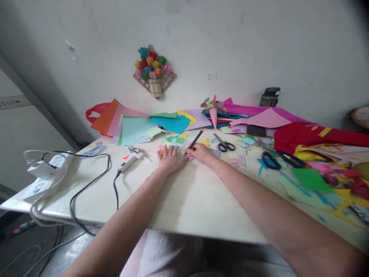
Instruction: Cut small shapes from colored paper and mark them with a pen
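My right hand (201, 152) is closed around a dark pen (196, 138), which leans with its lower end at the paper on the table. Beside it, my left hand (172, 158) lies flat with the fingers spread over small coloured paper pieces. An orange paper piece (161, 153) shows at its fingertips, and a pink paper piece (189, 157) lies between the two hands. Just right of my right hand rest black-handled scissors (226, 146). On the left, a white glue gun (129, 160) lies on the table. What is under my left palm is hidden.
Coloured paper sheets (135, 127) and a pink paper cone with flowers (213, 115) line the wall. Larger scissors (271, 159) and a heap of scraps (340, 173) lie right. A power strip (47, 179) and black cable (89, 184) occupy the left end.
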`<action>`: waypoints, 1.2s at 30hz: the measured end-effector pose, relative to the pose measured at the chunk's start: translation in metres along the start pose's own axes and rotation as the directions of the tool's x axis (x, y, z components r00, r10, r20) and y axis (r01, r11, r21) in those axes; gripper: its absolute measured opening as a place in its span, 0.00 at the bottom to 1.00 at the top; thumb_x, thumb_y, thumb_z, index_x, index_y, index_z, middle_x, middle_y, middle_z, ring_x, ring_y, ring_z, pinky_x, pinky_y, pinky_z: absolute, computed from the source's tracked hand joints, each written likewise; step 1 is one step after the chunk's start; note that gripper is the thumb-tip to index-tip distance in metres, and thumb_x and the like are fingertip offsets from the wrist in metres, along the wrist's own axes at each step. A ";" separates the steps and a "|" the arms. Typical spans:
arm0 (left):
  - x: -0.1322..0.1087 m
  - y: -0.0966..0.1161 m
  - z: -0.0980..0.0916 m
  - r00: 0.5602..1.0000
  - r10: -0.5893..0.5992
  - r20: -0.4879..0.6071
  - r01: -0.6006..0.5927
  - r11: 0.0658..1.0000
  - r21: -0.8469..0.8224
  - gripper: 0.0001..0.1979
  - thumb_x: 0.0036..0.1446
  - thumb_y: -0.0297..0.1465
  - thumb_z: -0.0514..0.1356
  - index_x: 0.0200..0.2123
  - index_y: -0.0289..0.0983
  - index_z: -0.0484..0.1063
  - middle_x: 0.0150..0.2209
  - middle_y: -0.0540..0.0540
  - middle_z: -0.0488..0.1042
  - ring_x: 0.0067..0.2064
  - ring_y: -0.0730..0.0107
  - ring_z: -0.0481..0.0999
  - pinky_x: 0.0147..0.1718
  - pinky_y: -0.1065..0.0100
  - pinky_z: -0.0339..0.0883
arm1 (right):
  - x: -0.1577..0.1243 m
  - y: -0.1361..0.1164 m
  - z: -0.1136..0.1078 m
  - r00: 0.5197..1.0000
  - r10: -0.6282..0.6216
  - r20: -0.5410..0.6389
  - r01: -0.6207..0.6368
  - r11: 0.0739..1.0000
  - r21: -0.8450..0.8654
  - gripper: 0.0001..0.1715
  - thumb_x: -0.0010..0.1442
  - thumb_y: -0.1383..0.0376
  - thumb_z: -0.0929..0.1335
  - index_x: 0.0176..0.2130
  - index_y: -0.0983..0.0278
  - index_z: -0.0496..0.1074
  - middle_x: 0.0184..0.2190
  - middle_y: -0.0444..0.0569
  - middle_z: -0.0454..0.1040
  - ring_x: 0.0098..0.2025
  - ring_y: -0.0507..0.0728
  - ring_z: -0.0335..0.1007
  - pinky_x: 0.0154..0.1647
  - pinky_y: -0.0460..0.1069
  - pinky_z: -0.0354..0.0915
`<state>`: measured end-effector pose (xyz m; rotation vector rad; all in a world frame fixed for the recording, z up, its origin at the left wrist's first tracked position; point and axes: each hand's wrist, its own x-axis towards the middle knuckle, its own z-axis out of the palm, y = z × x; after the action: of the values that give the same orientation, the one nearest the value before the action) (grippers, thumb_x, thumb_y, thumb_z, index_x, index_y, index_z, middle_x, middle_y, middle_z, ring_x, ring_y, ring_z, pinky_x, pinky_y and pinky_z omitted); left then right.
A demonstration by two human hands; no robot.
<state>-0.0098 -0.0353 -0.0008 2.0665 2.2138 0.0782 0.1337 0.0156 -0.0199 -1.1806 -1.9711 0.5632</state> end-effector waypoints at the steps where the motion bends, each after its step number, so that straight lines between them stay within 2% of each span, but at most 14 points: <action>1: 0.000 0.000 0.000 1.000 0.001 0.000 -0.001 1.000 -0.001 0.45 0.50 0.57 0.40 0.65 0.38 0.40 0.66 0.48 0.38 0.66 0.54 0.26 0.58 0.42 0.23 | 0.000 0.000 0.000 1.000 -0.003 0.005 0.003 1.000 0.005 0.18 0.53 0.54 0.67 0.27 0.66 0.76 0.22 0.47 0.73 0.27 0.51 0.65 0.26 0.44 0.57; 20: 0.006 -0.003 0.006 1.000 0.010 -0.013 -0.010 1.000 0.000 0.45 0.49 0.59 0.38 0.65 0.39 0.40 0.66 0.47 0.39 0.66 0.54 0.27 0.58 0.41 0.23 | 0.000 0.000 -0.002 1.000 0.006 -0.006 -0.005 0.995 0.096 0.18 0.52 0.55 0.66 0.23 0.67 0.71 0.19 0.43 0.65 0.23 0.49 0.56 0.23 0.44 0.51; 29: 0.006 -0.004 0.007 1.000 0.021 -0.016 -0.021 1.000 0.007 0.45 0.49 0.58 0.39 0.65 0.39 0.40 0.66 0.46 0.39 0.66 0.54 0.28 0.58 0.41 0.24 | 0.003 0.006 0.002 0.999 -0.012 -0.033 0.015 0.996 0.086 0.18 0.52 0.55 0.66 0.23 0.67 0.72 0.19 0.44 0.67 0.23 0.49 0.58 0.23 0.44 0.52; 36: 0.007 -0.005 0.007 1.000 0.016 -0.014 -0.016 1.000 0.005 0.45 0.49 0.58 0.39 0.65 0.40 0.40 0.66 0.46 0.38 0.66 0.55 0.28 0.58 0.41 0.24 | 0.006 0.014 0.006 0.996 -0.001 -0.090 0.014 0.989 0.149 0.17 0.53 0.55 0.66 0.31 0.67 0.75 0.24 0.47 0.73 0.27 0.51 0.66 0.29 0.44 0.60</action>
<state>-0.0139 -0.0289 -0.0088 2.0923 2.2075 0.0890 0.1350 0.0277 -0.0309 -1.0865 -1.8242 0.6314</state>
